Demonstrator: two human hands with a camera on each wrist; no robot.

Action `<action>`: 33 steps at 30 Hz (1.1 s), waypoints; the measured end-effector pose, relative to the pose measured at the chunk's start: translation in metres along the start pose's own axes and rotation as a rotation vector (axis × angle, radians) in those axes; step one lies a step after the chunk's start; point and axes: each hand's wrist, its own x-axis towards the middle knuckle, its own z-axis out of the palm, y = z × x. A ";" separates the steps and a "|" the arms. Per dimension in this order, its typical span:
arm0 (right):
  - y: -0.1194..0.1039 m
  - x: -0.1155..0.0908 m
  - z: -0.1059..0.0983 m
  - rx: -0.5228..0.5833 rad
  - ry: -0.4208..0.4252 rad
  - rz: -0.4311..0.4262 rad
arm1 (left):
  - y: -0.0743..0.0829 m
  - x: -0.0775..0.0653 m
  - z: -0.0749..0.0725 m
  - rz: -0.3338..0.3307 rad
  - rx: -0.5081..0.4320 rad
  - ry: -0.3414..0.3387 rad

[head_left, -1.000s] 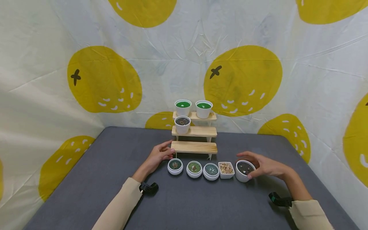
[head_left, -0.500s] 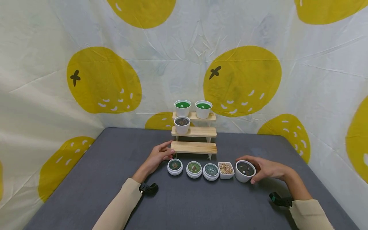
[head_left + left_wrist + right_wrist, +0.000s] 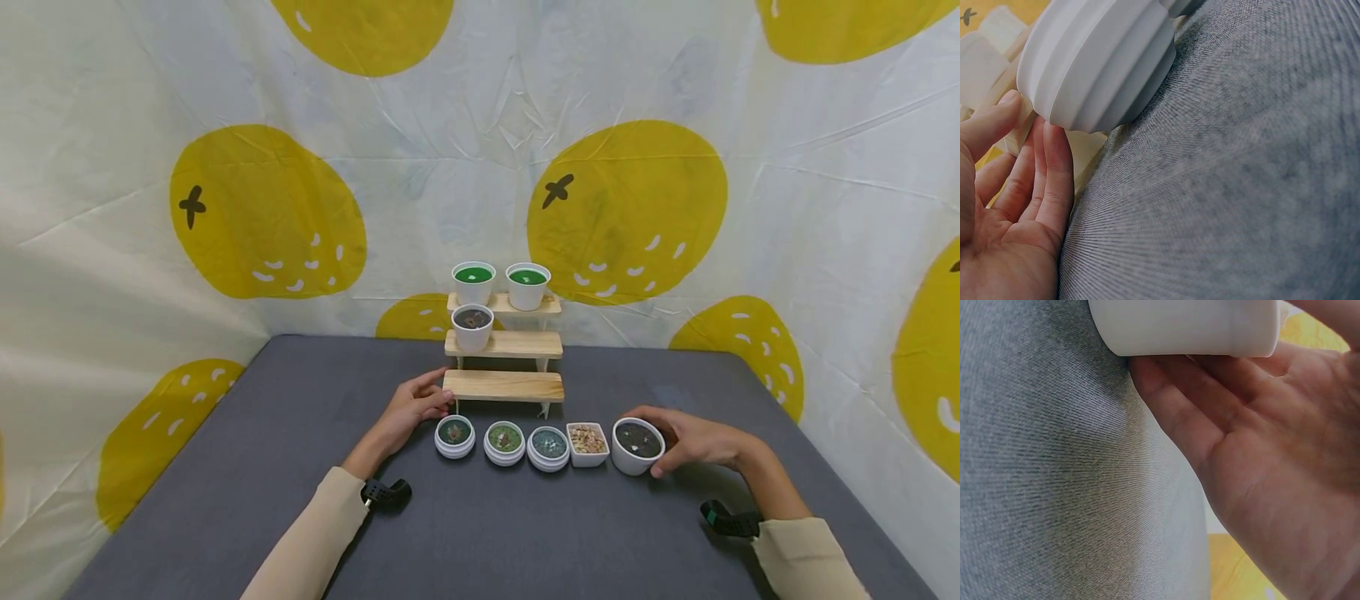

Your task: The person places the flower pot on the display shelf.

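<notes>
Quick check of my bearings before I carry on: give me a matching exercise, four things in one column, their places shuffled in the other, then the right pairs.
Things
1. Left hand
2. Square dish
3. Right hand
4. Green-filled cups

Places
A. On the top shelf
B. Around the plain round pot at the right end of the front row
C. At the left end of the lowest shelf
D. Between a ridged pot and the plain round pot

Right pairs
1-C
2-D
3-B
4-A
</notes>
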 end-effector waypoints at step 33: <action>-0.032 -0.009 0.001 -0.041 0.100 -0.057 | 0.005 -0.003 0.001 -0.009 0.013 -0.013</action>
